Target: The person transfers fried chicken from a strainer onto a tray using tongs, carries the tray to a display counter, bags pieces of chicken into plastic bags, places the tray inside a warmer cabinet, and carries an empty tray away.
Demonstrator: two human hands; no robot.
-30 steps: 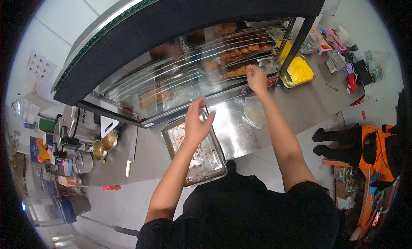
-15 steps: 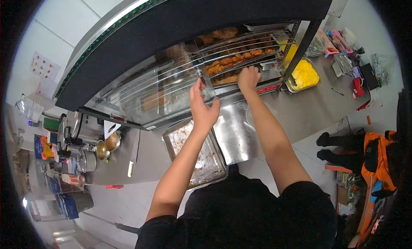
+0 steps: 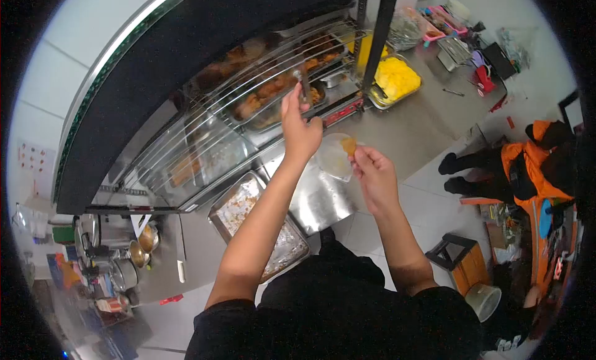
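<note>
Between the thumb and fingers of my right hand point(image 3: 375, 180) is a small golden-brown piece of food point(image 3: 349, 146), held over a round clear plastic lid or dish point(image 3: 333, 158) on the steel counter. My left hand point(image 3: 299, 127) is raised at the sliding glass front of the display case, its fingertips touching the glass edge or handle point(image 3: 298, 76), thumb apart. Behind the glass, trays of browned food point(image 3: 267, 96) stand on and under a wire rack point(image 3: 217, 102). A used metal tray point(image 3: 290, 242) lies partly under my left forearm.
A tray of yellow food point(image 3: 396, 79) stands right of the case. A knife point(image 3: 181, 267), metal bowls point(image 3: 138, 253) and pots are on the left. At the right are pink baskets point(image 3: 444, 22), a red tool point(image 3: 484, 81), and an orange garment point(image 3: 534, 167).
My right hand has come out of the case with the food piece and moved down over the lid. The glass panel and my left hand have shifted, and the view has turned.
</note>
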